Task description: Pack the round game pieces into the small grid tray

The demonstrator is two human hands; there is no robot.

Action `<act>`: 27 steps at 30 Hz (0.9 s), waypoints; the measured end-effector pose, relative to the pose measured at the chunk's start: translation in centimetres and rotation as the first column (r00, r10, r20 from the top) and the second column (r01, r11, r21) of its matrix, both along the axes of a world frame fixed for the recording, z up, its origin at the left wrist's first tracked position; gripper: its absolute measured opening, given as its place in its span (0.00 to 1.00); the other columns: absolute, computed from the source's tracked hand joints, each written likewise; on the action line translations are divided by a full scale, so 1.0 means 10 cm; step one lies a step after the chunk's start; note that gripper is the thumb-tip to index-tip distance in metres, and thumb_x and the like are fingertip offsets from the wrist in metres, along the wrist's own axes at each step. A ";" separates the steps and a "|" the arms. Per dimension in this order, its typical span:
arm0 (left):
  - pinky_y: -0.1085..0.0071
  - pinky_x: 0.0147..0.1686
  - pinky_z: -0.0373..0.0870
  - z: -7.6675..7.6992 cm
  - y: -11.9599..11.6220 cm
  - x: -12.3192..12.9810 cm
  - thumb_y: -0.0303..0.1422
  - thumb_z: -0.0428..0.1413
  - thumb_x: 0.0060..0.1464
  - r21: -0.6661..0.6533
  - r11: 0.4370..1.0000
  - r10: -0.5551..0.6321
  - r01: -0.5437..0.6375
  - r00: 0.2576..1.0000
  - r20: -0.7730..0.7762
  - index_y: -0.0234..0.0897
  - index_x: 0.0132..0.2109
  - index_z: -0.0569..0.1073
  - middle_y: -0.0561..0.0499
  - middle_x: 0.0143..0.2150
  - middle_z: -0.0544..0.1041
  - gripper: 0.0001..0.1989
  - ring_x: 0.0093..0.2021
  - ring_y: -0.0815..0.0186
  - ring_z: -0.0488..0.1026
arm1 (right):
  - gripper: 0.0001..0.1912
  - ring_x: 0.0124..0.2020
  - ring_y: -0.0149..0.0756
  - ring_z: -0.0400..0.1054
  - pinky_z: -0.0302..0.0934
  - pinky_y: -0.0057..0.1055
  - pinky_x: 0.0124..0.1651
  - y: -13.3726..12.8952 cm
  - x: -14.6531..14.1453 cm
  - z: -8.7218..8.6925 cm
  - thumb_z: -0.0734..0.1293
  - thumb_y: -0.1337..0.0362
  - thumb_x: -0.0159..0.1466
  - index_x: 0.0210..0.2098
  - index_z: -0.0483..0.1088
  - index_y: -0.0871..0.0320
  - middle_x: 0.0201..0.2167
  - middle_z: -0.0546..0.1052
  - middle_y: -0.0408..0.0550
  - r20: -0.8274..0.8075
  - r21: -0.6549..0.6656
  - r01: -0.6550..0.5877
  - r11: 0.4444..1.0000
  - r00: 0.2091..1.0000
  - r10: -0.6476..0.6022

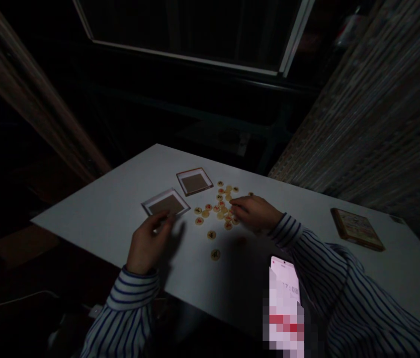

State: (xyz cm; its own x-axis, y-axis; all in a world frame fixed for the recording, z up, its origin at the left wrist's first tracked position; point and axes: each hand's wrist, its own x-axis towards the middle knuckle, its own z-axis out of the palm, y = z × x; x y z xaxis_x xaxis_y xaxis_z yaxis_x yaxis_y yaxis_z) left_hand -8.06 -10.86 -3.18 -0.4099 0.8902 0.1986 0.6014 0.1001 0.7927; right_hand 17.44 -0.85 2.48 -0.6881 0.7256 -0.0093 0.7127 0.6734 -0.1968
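Observation:
Round Chinese chess pieces (220,209) lie scattered in a loose cluster on the white table, several with red or dark characters facing up and others blank side up. My right hand (256,213) is over the right side of the cluster, its stretched fingers pointing left with the tips at the pieces; no held piece can be made out. My left hand (149,243) hovers at the near edge of a shallow open box (143,205), thumb and index finger apart and nothing visible between them. A second shallow open box (211,185) lies just behind the first.
A lit phone (284,278) lies near the front edge, by my right forearm. Toward the right of the white table (94,204) rests a flat box with a patterned top (359,228). String curtains (359,99) hang at the right and left. The room is dim.

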 end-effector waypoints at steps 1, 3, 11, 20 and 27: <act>0.63 0.42 0.67 0.00 -0.01 -0.03 0.46 0.50 0.47 -0.003 1.000 0.030 -0.030 0.999 0.011 0.34 0.46 0.71 0.43 0.42 0.75 0.24 0.40 0.59 0.72 | 0.19 0.44 0.36 0.66 0.54 0.29 0.47 0.01 -0.06 0.01 0.52 0.60 0.64 0.47 0.67 0.56 0.45 0.73 0.48 0.003 0.002 -0.016 1.000 1.000 0.016; 0.63 0.41 0.68 -0.02 -0.02 -0.10 0.46 0.51 0.46 -0.014 0.996 0.086 -0.085 0.994 0.062 0.33 0.46 0.70 0.42 0.42 0.74 0.24 0.40 0.59 0.72 | 0.18 0.44 0.36 0.66 0.54 0.29 0.46 0.03 -0.17 0.02 0.51 0.60 0.64 0.46 0.67 0.56 0.44 0.73 0.47 0.001 0.006 -0.048 0.999 0.999 0.048; 0.61 0.40 0.69 -0.15 -0.10 -0.35 0.46 0.51 0.46 -0.018 0.977 0.212 -0.212 0.962 0.173 0.35 0.52 0.65 0.38 0.47 0.71 0.28 0.42 0.57 0.72 | 0.17 0.45 0.36 0.65 0.53 0.28 0.47 0.14 -0.59 -0.04 0.53 0.61 0.63 0.44 0.68 0.56 0.43 0.73 0.47 -0.020 -0.006 -0.128 0.992 0.992 0.128; 0.61 0.45 0.67 -0.20 -0.10 -0.43 0.45 0.50 0.48 -0.082 0.975 0.222 -0.208 0.944 0.244 0.31 0.55 0.61 0.35 0.49 0.70 0.30 0.47 0.56 0.70 | 0.17 0.39 0.35 0.67 0.53 0.27 0.38 0.23 -0.96 -0.15 0.51 0.61 0.63 0.36 0.70 0.56 0.37 0.75 0.46 0.020 -0.058 -0.136 0.989 0.990 0.138; 0.59 0.49 0.63 -0.19 -0.09 -0.43 0.41 0.50 0.50 -0.093 0.980 0.194 -0.174 0.935 0.298 0.28 0.54 0.62 0.34 0.49 0.70 0.28 0.49 0.57 0.68 | 0.15 0.37 0.35 0.68 0.53 0.27 0.36 0.31 -1.23 -0.25 0.52 0.63 0.61 0.33 0.69 0.57 0.36 0.75 0.48 0.047 -0.063 -0.094 0.994 0.994 0.097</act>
